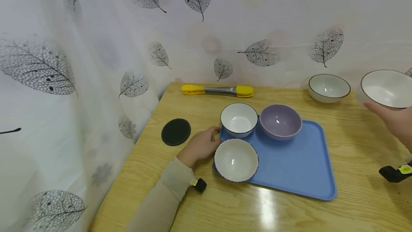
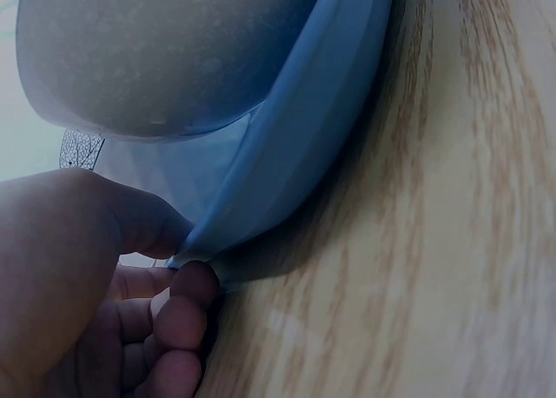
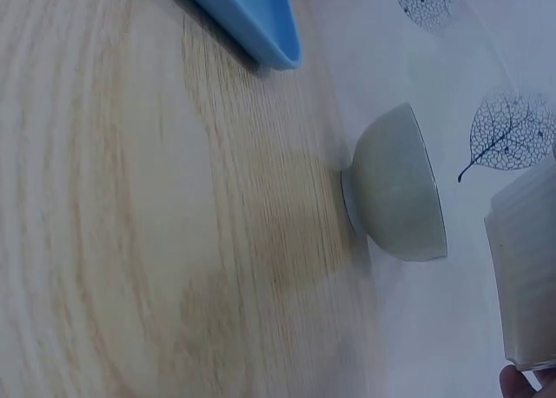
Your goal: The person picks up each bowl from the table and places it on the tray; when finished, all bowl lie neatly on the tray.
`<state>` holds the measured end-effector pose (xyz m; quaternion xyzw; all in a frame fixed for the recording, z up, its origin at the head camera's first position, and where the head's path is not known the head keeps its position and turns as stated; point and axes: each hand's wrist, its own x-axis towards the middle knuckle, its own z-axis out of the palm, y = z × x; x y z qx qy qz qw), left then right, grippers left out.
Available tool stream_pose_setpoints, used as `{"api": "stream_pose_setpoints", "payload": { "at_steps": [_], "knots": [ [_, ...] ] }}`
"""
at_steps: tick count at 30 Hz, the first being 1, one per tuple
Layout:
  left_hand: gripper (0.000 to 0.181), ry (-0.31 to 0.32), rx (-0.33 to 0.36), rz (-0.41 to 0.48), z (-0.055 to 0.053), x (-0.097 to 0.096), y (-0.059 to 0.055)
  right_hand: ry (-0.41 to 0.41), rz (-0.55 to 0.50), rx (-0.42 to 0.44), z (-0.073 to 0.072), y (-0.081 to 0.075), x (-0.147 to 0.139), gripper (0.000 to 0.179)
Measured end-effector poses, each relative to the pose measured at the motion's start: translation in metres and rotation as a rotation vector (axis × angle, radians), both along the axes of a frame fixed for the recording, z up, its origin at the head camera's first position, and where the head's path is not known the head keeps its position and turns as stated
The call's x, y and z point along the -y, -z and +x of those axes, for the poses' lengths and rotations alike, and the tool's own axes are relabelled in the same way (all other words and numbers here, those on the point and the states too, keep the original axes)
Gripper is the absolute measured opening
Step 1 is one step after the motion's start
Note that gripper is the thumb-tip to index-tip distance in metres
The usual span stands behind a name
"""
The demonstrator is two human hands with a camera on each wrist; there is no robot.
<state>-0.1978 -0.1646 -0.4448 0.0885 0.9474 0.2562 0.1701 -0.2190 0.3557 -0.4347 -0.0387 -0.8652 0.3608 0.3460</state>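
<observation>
- Evidently, the left hand (image 1: 202,145) pinches the blue, rounded-corner tray (image 1: 289,165) along the side facing the worktop's (image 1: 206,210) left edge; probably light and stiff, best gripped there.
- Rightmost, the right hand (image 1: 398,124) holds a glossy white, dark-rimmed bowl (image 1: 386,87) above the worktop; likely slippery, breakable, best supported underneath.

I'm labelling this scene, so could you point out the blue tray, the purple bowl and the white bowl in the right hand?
Blue tray (image 1: 294,165): head view, on its bare floor.
Purple bowl (image 1: 280,121): head view, on its inside.
Held white bowl (image 1: 387,89): head view, on its inside.
</observation>
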Motion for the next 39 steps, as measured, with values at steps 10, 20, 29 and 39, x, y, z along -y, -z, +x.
{"api": "stream_pose_setpoints", "payload": {
  "at_steps": [10, 20, 29, 39],
  "knots": [
    [0.049, 0.010, -0.001, -0.003, -0.001, 0.000, 0.000, 0.016, -0.038, 0.199, 0.027, -0.018, 0.032, 0.099],
    [0.050, 0.019, 0.007, -0.004, -0.001, 0.000, 0.001, -0.316, -0.162, 0.195, 0.053, -0.019, 0.058, 0.107],
    [0.049, 0.007, 0.020, 0.003, 0.000, -0.001, -0.001, -0.601, -0.173, 0.226, 0.079, -0.015, 0.081, 0.122],
    [0.049, -0.006, 0.026, 0.008, 0.001, 0.000, 0.000, -0.854, -0.225, 0.275, 0.097, -0.010, 0.112, 0.126]
  ]
}}
